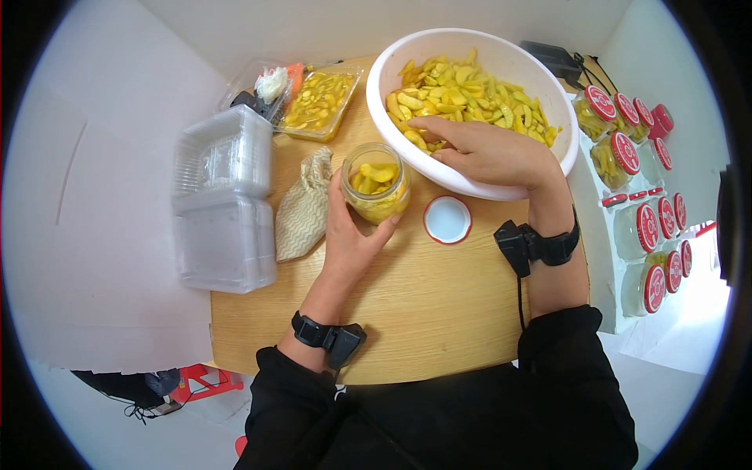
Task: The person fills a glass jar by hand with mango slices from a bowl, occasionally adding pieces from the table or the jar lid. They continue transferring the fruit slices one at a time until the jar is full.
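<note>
A glass jar (376,184) without its lid, partly filled with yellow fruit slices (377,174), stands upright near the middle of the table. Around its near side my left hand (349,239) is wrapped, thumb on the right and fingers on the left. My right hand (489,153) reaches over the near rim of a large white basin (478,186). Its fingers are spread and curved down at the yellow-green slices (462,90) inside; the fingertips are partly hidden. Just right of the jar lies a round lid (447,219), white inside with a red rim.
A patterned cloth pouch (301,215) lies left of the jar, beside stacked clear plastic boxes (223,235). Behind them is a clear tray of yellow slices in liquid (319,102). Several red-lidded jars (615,160) and red-handled tools (627,198) sit on a white rack at right.
</note>
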